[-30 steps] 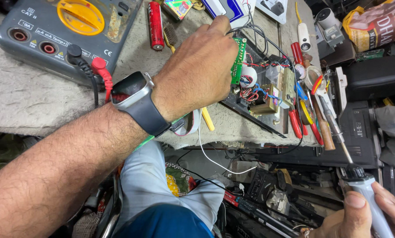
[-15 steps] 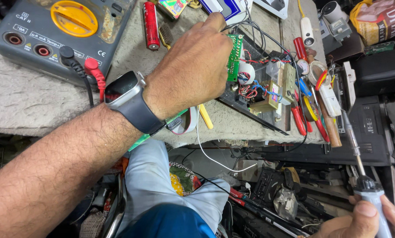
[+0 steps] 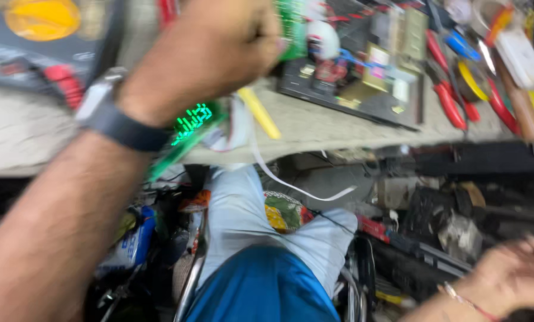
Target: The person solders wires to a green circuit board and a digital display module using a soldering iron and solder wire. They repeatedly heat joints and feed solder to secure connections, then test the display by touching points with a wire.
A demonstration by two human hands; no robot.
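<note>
Gripping the green circuit board [image 3: 291, 27] at twelve o'clock, left hand [image 3: 210, 50] has lifted; right hand [image 3: 508, 277], blurred, grip unclear.

Left arm stretches up and forward from lower left, forearm bare, wrist banded. Left hand [image 3: 213, 48] is curled into a loose fist, back of hand toward the camera, fingers [image 3: 267, 42] bent under; whether that grip pinches anything is not clear through the blur. Right hand [image 3: 511, 277] sits low at the bottom right corner, wrist bent, fingers blurred and partly cut by the frame edge.
</note>
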